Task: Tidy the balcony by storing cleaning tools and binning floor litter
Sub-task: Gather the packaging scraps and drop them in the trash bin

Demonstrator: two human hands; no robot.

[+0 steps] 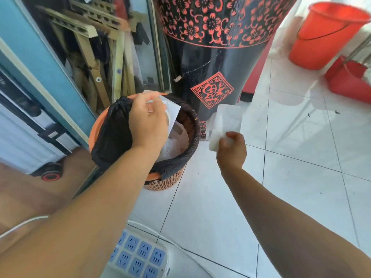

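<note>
An orange lattice bin [168,180] lined with a black bag [112,135] stands on the tiled floor, with white litter inside. My left hand [147,121] hovers over the bin's mouth and pinches a white sheet of paper [171,112]. To the right of the bin, my right hand [230,150] grips a crumpled clear plastic bag [225,121] held above the floor.
A tall black and red patterned vase [212,63] rises right behind the bin. Wooden slats [104,57] lean at the back left. A red bucket [321,35] and a red dustpan [347,77] sit far right. A white power strip [138,255] lies near my feet.
</note>
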